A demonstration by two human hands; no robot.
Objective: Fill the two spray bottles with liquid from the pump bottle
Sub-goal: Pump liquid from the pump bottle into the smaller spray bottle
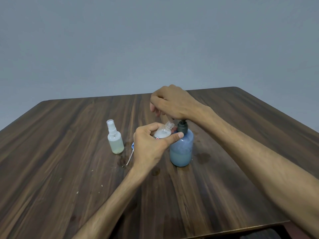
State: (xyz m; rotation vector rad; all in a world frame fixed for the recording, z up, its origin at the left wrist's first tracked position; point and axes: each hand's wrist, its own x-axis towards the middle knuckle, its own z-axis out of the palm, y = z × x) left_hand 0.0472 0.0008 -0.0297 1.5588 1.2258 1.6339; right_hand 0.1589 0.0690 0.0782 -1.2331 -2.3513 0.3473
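A blue pump bottle (181, 149) stands mid-table, about a third full of pale liquid, with a dark pump collar. My right hand (170, 102) rests on top of the pump head, fingers curled down over it; the head itself is hidden. My left hand (151, 145) grips an uncapped clear spray bottle (164, 132), tilted with its threaded neck just beside the pump collar under my right hand. A second spray bottle (115, 139), capped with its white sprayer, stands upright to the left with pale liquid in its lower part.
A loose sprayer top with a blue cap and thin dip tube (129, 156) lies on the wooden table (69, 152) between the capped bottle and my left hand. Wet spots mark the wood around the bottles. A grey wall stands behind.
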